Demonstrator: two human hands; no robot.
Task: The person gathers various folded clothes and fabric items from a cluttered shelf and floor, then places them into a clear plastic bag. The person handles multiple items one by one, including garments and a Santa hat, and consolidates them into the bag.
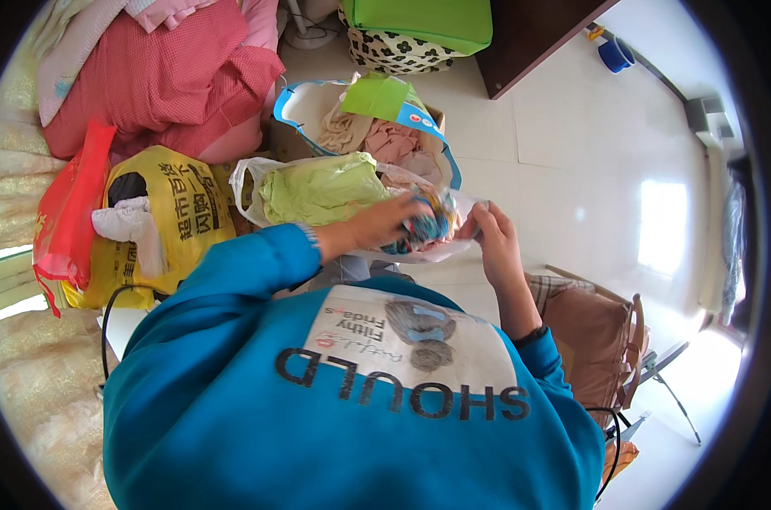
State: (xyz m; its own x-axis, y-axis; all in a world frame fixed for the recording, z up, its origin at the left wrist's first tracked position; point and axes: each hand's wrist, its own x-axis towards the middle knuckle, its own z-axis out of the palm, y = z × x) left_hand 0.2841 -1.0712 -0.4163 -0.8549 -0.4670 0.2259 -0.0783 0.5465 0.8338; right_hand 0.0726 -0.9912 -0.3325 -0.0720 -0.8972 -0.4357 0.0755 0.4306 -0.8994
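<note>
My left hand (385,221), blurred by motion, is on a bundle of multicoloured patterned cloth (431,223) at the mouth of a translucent white plastic bag (423,256). Its fingers are hidden behind the bundle, so their grip is unclear. At the bag's right end, my right hand (492,226) pinches the thin plastic edge between thumb and fingers. A folded light green cloth (325,188) fills the bag's left half. Some pink fabric shows beside the patterned bundle.
Just beyond stands an open blue-and-white bag (449,162) with beige and pink clothes. Left are a yellow plastic bag (168,255), a red bag (73,210) and red-pink bedding (162,83). A green-topped storage bag (417,25) is behind; a brown bag (589,338) is right.
</note>
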